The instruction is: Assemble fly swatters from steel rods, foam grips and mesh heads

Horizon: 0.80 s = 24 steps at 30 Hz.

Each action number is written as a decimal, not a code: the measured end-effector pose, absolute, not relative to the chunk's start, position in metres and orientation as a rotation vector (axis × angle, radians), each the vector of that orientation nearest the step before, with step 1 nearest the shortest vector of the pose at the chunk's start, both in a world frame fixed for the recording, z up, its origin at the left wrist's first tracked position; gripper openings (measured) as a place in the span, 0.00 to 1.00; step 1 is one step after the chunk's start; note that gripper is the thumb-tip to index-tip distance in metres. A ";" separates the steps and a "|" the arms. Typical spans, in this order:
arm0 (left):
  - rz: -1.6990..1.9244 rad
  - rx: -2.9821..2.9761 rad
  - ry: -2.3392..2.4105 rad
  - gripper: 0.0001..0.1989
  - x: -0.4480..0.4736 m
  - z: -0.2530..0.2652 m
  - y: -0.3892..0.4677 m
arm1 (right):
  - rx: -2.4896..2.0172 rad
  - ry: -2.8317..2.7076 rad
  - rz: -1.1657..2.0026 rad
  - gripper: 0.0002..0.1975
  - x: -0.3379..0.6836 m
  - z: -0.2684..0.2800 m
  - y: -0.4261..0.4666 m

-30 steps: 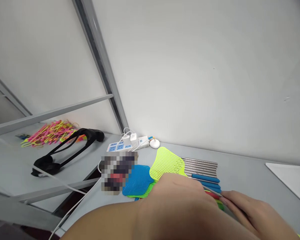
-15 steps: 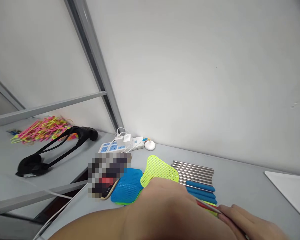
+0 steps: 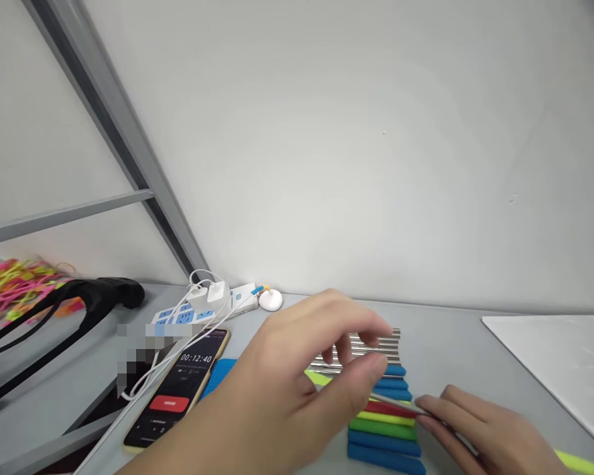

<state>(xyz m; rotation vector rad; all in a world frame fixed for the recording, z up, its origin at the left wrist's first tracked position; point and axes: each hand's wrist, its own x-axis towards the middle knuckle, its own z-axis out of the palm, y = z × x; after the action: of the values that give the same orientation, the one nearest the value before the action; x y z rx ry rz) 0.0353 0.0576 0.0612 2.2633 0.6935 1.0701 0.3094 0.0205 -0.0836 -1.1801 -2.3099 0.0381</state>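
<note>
My left hand (image 3: 317, 376) hovers over the row of fly swatters, its thumb and curled fingers apart with nothing visible between them. Between the thumb and fingers of my right hand (image 3: 480, 422) is a thin metal fly swatter rod (image 3: 398, 403). Its far end passes behind my left thumb. Below lie fly swatter handles side by side: blue (image 3: 386, 460), green (image 3: 389, 429) and red (image 3: 386, 409). Bare metal rods (image 3: 389, 343) lie behind them. A blue mesh swatter head (image 3: 220, 377) and a yellow-green one (image 3: 318, 378) are mostly hidden by my left hand and arm.
A phone (image 3: 178, 389) with a running timer lies at left, with white cables across it. Behind it are a power strip (image 3: 245, 298) and a white round device (image 3: 270, 300). A grey frame post (image 3: 143, 145) rises at left; a white sheet (image 3: 549, 356) lies right.
My left hand has lifted and its fingers have parted. My right hand still grips the rod. The view has swung right, uncovering the phone's screen and more handles.
</note>
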 end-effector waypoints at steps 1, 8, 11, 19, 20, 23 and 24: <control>0.989 2.258 0.741 0.11 0.035 0.062 0.057 | -1.189 -2.298 -0.014 0.08 0.309 -0.081 0.018; 0.626 2.207 0.872 0.12 0.040 0.063 0.055 | -1.219 -2.190 -0.204 0.12 0.298 -0.073 0.008; 0.517 2.310 0.887 0.15 0.046 0.054 0.054 | -1.188 -2.181 -0.217 0.13 0.295 -0.076 0.008; 0.190 2.872 0.836 0.11 0.077 -0.006 0.051 | -1.191 -2.128 -0.294 0.07 0.289 -0.075 0.002; 0.176 2.895 0.859 0.13 0.079 -0.012 0.053 | -1.201 -2.134 -0.302 0.06 0.289 -0.074 0.003; 0.108 2.890 0.903 0.14 0.079 -0.017 0.061 | -1.247 -2.137 -0.324 0.05 0.291 -0.071 0.006; 0.083 2.884 0.914 0.13 0.078 -0.015 0.063 | -1.261 -2.136 -0.329 0.06 0.293 -0.070 0.008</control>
<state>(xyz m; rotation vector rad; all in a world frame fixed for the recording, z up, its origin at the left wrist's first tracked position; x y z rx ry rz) 0.0781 0.0633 -0.0154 2.8839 0.9139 0.0827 0.2926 0.0076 -0.0698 -1.2609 -2.1359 -0.3291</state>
